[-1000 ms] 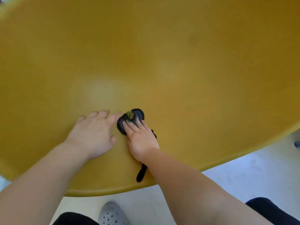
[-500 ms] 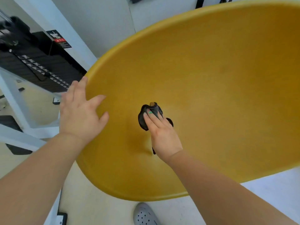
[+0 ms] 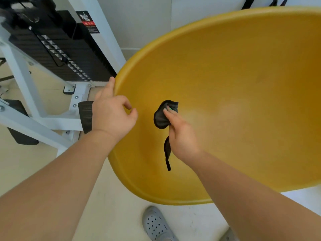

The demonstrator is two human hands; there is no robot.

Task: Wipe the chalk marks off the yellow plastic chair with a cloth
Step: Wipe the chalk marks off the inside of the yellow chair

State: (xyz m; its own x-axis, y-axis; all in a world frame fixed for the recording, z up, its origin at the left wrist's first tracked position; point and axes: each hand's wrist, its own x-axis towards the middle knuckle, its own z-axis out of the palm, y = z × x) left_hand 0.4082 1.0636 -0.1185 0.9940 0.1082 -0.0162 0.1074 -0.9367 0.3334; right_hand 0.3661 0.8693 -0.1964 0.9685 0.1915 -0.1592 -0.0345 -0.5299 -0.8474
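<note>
The yellow plastic chair (image 3: 243, 84) fills the right and centre of the view, its curved seat facing me. My right hand (image 3: 180, 134) holds a small black cloth (image 3: 162, 117) over the seat's left part, with a thin tail of the cloth hanging down below the hand. Whether the cloth touches the seat I cannot tell. My left hand (image 3: 111, 113) is at the chair's left rim, fingers curled, index finger along the edge. No chalk marks are visible on the yellow surface.
A white metal frame (image 3: 22, 75) with a black weight stack (image 3: 57, 47) stands at the left, close to the chair's rim. A grey perforated shoe (image 3: 156, 225) is on the pale floor below the chair. A white wall is behind.
My view has pulled back and turned left, from all seat to the rim and weight machine. My left hand went from flat on the seat to the left rim. My right hand lifted, still gripping the cloth.
</note>
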